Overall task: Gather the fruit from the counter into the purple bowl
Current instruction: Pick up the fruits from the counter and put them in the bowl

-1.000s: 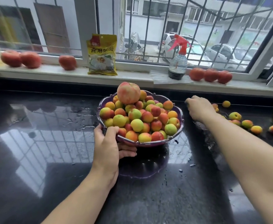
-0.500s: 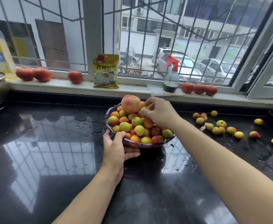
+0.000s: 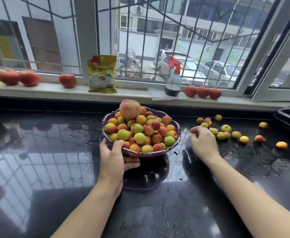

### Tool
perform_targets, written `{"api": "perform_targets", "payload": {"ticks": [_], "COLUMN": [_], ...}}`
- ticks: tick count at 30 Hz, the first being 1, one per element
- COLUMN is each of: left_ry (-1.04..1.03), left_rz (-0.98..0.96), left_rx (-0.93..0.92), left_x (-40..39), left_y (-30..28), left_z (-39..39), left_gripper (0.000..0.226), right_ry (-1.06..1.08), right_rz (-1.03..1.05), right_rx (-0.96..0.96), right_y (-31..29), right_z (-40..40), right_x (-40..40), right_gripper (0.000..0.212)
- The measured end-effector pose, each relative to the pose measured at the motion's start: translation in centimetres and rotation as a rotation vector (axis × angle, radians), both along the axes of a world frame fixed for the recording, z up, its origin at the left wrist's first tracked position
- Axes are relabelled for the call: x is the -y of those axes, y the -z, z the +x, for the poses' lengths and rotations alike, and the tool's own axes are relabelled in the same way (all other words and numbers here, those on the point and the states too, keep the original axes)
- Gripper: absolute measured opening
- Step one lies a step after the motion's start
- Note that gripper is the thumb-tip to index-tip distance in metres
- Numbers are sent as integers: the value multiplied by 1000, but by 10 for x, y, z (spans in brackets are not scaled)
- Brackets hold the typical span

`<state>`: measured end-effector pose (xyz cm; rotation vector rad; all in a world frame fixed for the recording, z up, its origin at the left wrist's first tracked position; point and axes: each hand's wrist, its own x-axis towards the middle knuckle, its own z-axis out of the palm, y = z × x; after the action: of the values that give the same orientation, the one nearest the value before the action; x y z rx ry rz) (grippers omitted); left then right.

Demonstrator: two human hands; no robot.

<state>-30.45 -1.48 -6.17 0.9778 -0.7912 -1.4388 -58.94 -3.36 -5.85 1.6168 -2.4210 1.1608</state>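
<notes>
Left hand gripping the near rim of the purple bowl, thumb over the edge, bowl heaped with fruit on the black counter, right hand hovering loosely curled and holding nothing, just beside loose fruit scattered to the right

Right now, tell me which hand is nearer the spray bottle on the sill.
Right. The right hand hovers over the counter below the spray bottle; the left hand grips the purple bowl, further off.

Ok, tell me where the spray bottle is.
In the head view the spray bottle stands on the windowsill, right of centre, between the yellow packet to its left and three red fruits to its right, behind the purple bowl.
</notes>
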Motion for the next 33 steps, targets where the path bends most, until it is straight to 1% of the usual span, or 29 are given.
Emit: {"api": "perform_targets", "payload": {"ticks": [3,4,7,10,14,17,21,23,24,26,27,28,29,30,31,32,33], "left_ry": [-14,-21,-47,-57,-58,-58,-56,-57,-55,-55,-59,-63,-66,-66,-68,-68,-65], "left_rz": [-15,-18,-27,-28,-21,-14,-19,-22,-21,-19,-17,-16,-16,-14,-9,-4,-1], "left_rx": [18,22,32,33,45,46,41,33,35,39,38,38,40,42,41,37,34], "left_x": [2,2,2,3,3,3,1,0,0,1,1,1,1,0,0,0,-1], "left_y": [1,1,2,2,2,2,0,-1,-1,-1,-1,-1,0,0,0,0,-1], "left_z": [-1,-2,-4,-5,-5,-4,-5,-4,-4,-4,-4,-5,-5,-5,-5,-5,-5], "left_gripper": [33,32,28,27,27,28,28,27,27,27,27,27,27,27,27,27,28], "right_ry": [79,119,222,231,250,227,158,135,132,89,20,-90,-221,-339,-426,-462,-455], "right_rz": [-57,-45,108,238,368,335,289,210,108,-130,-194,-214,-197,-146,-96,-68,-55], "right_rx": [-59,-101,-307,-490,-723,-753,-679,-567,-448,-124,22,144,221,220,163,94,41], "right_y": [5,5,8,11,12,12,7,1,-5,-27,-39,-51,-61,-67,-70,-70,-69], "right_z": [-26,-36,-61,-74,-86,-87,-88,-82,-75,-50,-35,-18,-1,15,29,40,47], "right_x": [7,13,35,52,64,71,73,71,70,64,61,58,56,54,55,60,67], "right_gripper": [24,25,33,40,33,26,19,15,18,26,29,29,28,27,26,25,25]}}
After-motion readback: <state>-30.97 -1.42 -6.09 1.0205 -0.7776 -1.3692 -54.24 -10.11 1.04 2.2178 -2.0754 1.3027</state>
